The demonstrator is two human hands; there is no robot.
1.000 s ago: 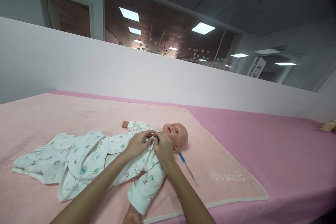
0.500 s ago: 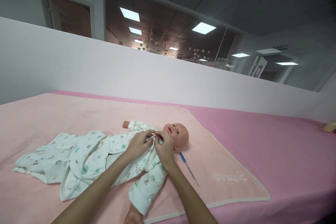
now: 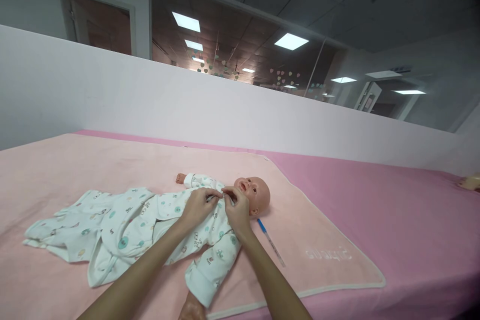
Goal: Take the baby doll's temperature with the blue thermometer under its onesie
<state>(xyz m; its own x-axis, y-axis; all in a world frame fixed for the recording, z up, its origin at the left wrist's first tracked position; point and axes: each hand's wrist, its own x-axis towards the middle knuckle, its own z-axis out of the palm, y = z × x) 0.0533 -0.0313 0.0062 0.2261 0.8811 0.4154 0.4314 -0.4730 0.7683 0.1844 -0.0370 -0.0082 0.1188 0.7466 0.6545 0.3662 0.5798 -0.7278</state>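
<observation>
A baby doll point(image 3: 258, 192) lies on its back, its head towards the right. It wears a white patterned baby outfit point(image 3: 127, 225) with green and yellow prints, the lower part spread out flat to the left. My left hand point(image 3: 202, 205) pinches the outfit's neckline at the upper chest. Right beside it, just below the doll's chin, my right hand point(image 3: 236, 207) has thumb and forefinger closed on the same neckline. The fingertips nearly meet, and they hide the exact bit of cloth or fastening between them.
Under the doll is a peach blanket point(image 3: 330, 230) with pale edging, laid over a pink sheet point(image 3: 375, 195). A thermometer with a blue cap point(image 3: 270, 242) rests near the doll's head. A white partition point(image 3: 225, 110) runs along the back, with a window above it.
Both hands stay at the neckline. The fingertips have shifted slightly and drawn closer together; the doll and the thermometer lie as before.
</observation>
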